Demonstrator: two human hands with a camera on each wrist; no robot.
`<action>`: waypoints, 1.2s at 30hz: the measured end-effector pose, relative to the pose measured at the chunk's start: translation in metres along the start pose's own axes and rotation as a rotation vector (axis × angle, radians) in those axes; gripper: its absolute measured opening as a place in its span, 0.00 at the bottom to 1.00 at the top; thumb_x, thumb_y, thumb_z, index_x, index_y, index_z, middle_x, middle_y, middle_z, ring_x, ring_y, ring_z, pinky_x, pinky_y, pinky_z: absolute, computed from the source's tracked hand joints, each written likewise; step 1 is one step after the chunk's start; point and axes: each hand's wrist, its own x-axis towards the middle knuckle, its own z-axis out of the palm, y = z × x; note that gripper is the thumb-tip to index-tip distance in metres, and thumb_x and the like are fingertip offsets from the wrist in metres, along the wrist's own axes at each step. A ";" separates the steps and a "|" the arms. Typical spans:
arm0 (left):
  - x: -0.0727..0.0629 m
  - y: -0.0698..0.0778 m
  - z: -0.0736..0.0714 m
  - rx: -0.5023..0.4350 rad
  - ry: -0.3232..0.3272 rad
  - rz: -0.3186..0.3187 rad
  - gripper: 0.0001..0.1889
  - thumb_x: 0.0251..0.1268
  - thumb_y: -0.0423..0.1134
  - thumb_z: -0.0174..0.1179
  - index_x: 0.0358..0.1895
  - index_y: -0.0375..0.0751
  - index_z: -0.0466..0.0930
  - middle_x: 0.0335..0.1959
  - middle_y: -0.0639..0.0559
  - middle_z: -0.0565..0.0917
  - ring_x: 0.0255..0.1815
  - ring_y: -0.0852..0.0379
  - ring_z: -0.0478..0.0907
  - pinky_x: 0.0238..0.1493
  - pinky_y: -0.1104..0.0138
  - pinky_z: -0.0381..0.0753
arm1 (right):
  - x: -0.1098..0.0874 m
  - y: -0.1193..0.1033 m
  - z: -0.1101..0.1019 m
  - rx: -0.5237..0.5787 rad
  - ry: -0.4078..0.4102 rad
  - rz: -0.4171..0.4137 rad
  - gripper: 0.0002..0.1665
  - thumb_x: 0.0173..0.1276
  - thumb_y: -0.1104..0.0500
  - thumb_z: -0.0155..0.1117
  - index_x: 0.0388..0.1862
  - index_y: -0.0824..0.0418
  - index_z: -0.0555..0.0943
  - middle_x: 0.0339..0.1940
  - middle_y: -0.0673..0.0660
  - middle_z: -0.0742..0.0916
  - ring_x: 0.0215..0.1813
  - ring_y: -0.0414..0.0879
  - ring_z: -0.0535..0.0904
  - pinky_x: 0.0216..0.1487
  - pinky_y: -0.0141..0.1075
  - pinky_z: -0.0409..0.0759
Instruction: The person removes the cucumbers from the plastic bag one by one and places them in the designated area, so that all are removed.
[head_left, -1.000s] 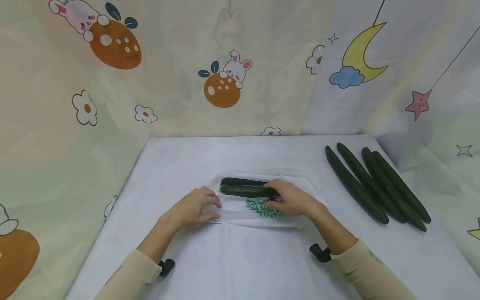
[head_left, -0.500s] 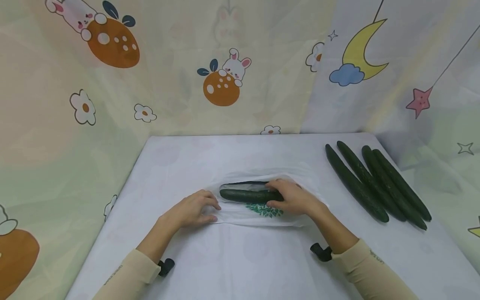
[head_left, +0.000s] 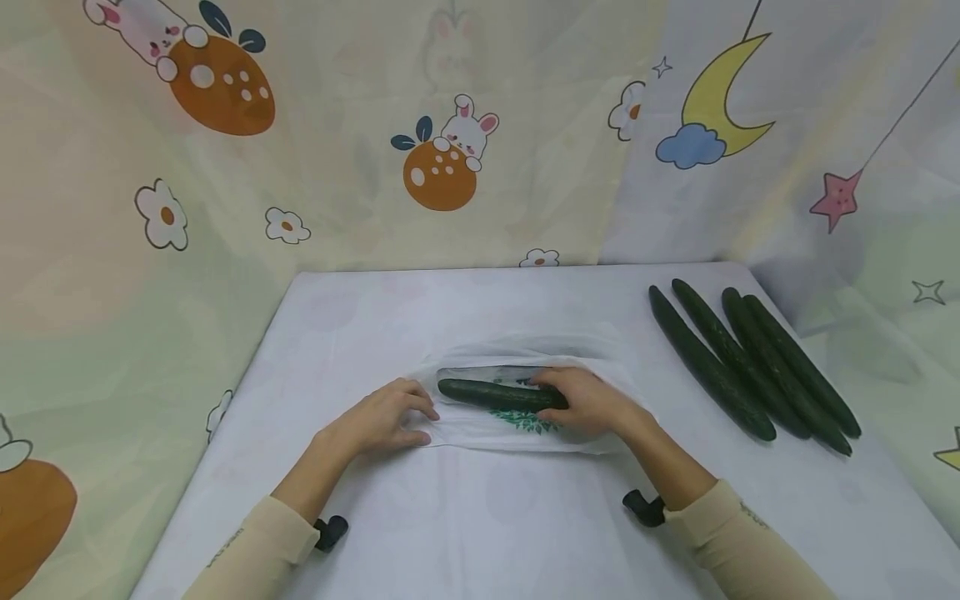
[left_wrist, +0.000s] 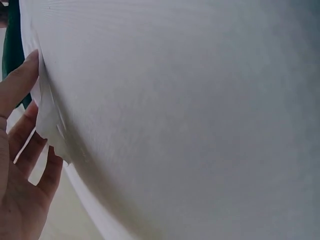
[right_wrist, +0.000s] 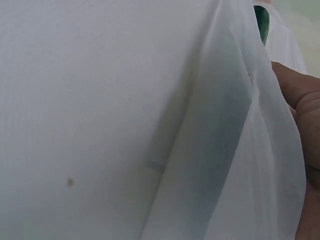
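Observation:
A dark green cucumber (head_left: 487, 393) lies lengthwise over a thin white plastic bag (head_left: 457, 429) with a green leaf print. My right hand (head_left: 592, 402) grips the cucumber's right end, fingers behind it and thumb in front. Behind the cucumber runs a narrow grey shiny strip (head_left: 480, 373), flecked with green near the fingers. At the bag's left edge my left hand (head_left: 386, 417) rests with relaxed, parted fingers. The left wrist view shows its thumb and fingertips against the bag's crumpled edge (left_wrist: 47, 112). In the right wrist view, a fold of the bag (right_wrist: 250, 150) partly covers my right hand (right_wrist: 310, 130).
Several more cucumbers (head_left: 712, 367) lie side by side at the right of the white-covered table (head_left: 360, 317). A printed curtain (head_left: 337, 150) hangs behind the far edge and along both sides. Black camera mounts (head_left: 645, 508) sit below the wrists.
The cucumber has come slightly nearer to me, its right end still in my right hand. The strip behind it has gone from nearly black to grey. The left hand stays almost where it was.

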 end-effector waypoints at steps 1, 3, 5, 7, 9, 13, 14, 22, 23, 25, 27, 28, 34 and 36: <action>0.000 0.000 0.000 -0.006 0.004 0.001 0.14 0.58 0.46 0.76 0.47 0.52 0.90 0.52 0.57 0.82 0.60 0.52 0.77 0.64 0.54 0.75 | 0.001 -0.001 0.001 0.001 -0.005 -0.002 0.32 0.70 0.50 0.72 0.68 0.63 0.77 0.65 0.60 0.83 0.68 0.59 0.77 0.69 0.55 0.73; 0.000 -0.001 0.000 -0.019 0.010 -0.002 0.14 0.58 0.46 0.76 0.47 0.52 0.90 0.52 0.57 0.82 0.60 0.52 0.77 0.64 0.54 0.75 | 0.002 -0.002 0.001 0.007 -0.020 0.003 0.33 0.70 0.49 0.71 0.68 0.62 0.77 0.65 0.60 0.82 0.68 0.59 0.76 0.68 0.55 0.73; 0.000 -0.001 0.001 -0.029 0.014 0.000 0.14 0.58 0.46 0.76 0.47 0.53 0.90 0.52 0.58 0.82 0.60 0.53 0.77 0.64 0.54 0.75 | 0.004 -0.004 0.002 0.009 -0.037 0.012 0.33 0.70 0.48 0.71 0.69 0.61 0.77 0.65 0.60 0.82 0.67 0.59 0.76 0.67 0.55 0.74; 0.000 -0.002 0.002 -0.040 0.014 -0.002 0.14 0.57 0.46 0.76 0.47 0.53 0.90 0.52 0.58 0.82 0.60 0.53 0.77 0.64 0.54 0.75 | 0.006 -0.006 0.002 0.015 -0.046 0.017 0.33 0.70 0.48 0.71 0.69 0.60 0.77 0.65 0.61 0.82 0.68 0.59 0.76 0.67 0.55 0.74; 0.000 -0.003 0.003 -0.040 0.012 -0.002 0.14 0.58 0.46 0.76 0.47 0.54 0.90 0.52 0.59 0.81 0.60 0.53 0.76 0.64 0.54 0.74 | 0.007 -0.007 0.004 0.023 -0.054 0.020 0.34 0.70 0.48 0.72 0.69 0.60 0.77 0.65 0.60 0.82 0.66 0.58 0.77 0.66 0.55 0.74; -0.001 -0.003 0.003 -0.044 0.017 -0.005 0.13 0.57 0.46 0.77 0.46 0.54 0.89 0.51 0.60 0.81 0.60 0.53 0.76 0.63 0.54 0.75 | 0.010 -0.010 0.008 0.063 -0.060 -0.005 0.35 0.68 0.48 0.74 0.69 0.60 0.76 0.60 0.57 0.84 0.62 0.54 0.79 0.64 0.52 0.76; -0.001 -0.003 0.003 -0.045 0.018 -0.005 0.13 0.57 0.46 0.77 0.46 0.55 0.89 0.51 0.60 0.81 0.59 0.53 0.76 0.63 0.54 0.75 | 0.010 -0.010 0.009 0.070 -0.062 -0.012 0.35 0.67 0.49 0.74 0.69 0.60 0.76 0.59 0.57 0.85 0.61 0.53 0.80 0.63 0.52 0.77; -0.001 -0.002 0.002 -0.050 0.011 -0.014 0.12 0.57 0.47 0.77 0.45 0.54 0.89 0.51 0.60 0.80 0.59 0.54 0.76 0.63 0.55 0.75 | 0.006 -0.009 0.015 0.089 -0.079 -0.019 0.32 0.68 0.50 0.73 0.69 0.52 0.78 0.65 0.56 0.82 0.65 0.53 0.79 0.64 0.51 0.77; -0.001 -0.002 0.002 -0.045 0.012 -0.008 0.13 0.57 0.47 0.77 0.45 0.54 0.89 0.51 0.59 0.80 0.58 0.53 0.76 0.63 0.54 0.75 | 0.005 -0.009 0.015 0.094 -0.075 -0.019 0.31 0.69 0.51 0.73 0.70 0.52 0.78 0.66 0.57 0.81 0.67 0.55 0.77 0.65 0.52 0.76; -0.001 -0.002 0.002 -0.046 0.009 -0.011 0.13 0.57 0.47 0.77 0.45 0.53 0.89 0.51 0.59 0.80 0.59 0.53 0.76 0.63 0.54 0.75 | 0.004 -0.007 0.013 0.107 -0.061 -0.028 0.31 0.69 0.52 0.73 0.70 0.52 0.78 0.67 0.58 0.81 0.69 0.56 0.76 0.67 0.54 0.75; -0.001 -0.001 0.002 -0.049 0.006 -0.015 0.13 0.57 0.47 0.77 0.45 0.53 0.89 0.51 0.59 0.80 0.59 0.53 0.76 0.63 0.54 0.75 | 0.002 -0.006 0.011 0.121 -0.047 -0.041 0.30 0.70 0.54 0.72 0.69 0.53 0.78 0.69 0.58 0.80 0.71 0.57 0.75 0.68 0.55 0.73; -0.001 -0.001 0.001 -0.050 0.005 -0.017 0.13 0.57 0.47 0.77 0.46 0.53 0.89 0.51 0.59 0.80 0.59 0.53 0.76 0.63 0.53 0.75 | 0.002 -0.006 0.009 0.129 -0.040 -0.048 0.30 0.70 0.54 0.72 0.69 0.54 0.78 0.69 0.58 0.80 0.71 0.57 0.74 0.69 0.55 0.73; -0.002 0.001 0.000 -0.060 -0.001 -0.025 0.13 0.58 0.45 0.77 0.46 0.54 0.89 0.50 0.60 0.80 0.60 0.53 0.76 0.63 0.53 0.75 | -0.001 -0.005 0.001 0.176 -0.026 -0.077 0.29 0.71 0.54 0.71 0.70 0.54 0.77 0.66 0.53 0.83 0.63 0.50 0.79 0.63 0.50 0.78; -0.001 0.002 -0.001 -0.061 -0.002 -0.024 0.13 0.58 0.45 0.76 0.46 0.54 0.89 0.51 0.60 0.80 0.60 0.53 0.76 0.63 0.53 0.75 | -0.002 -0.005 -0.001 0.199 -0.020 -0.080 0.29 0.71 0.54 0.71 0.70 0.54 0.77 0.62 0.51 0.84 0.58 0.47 0.80 0.59 0.48 0.79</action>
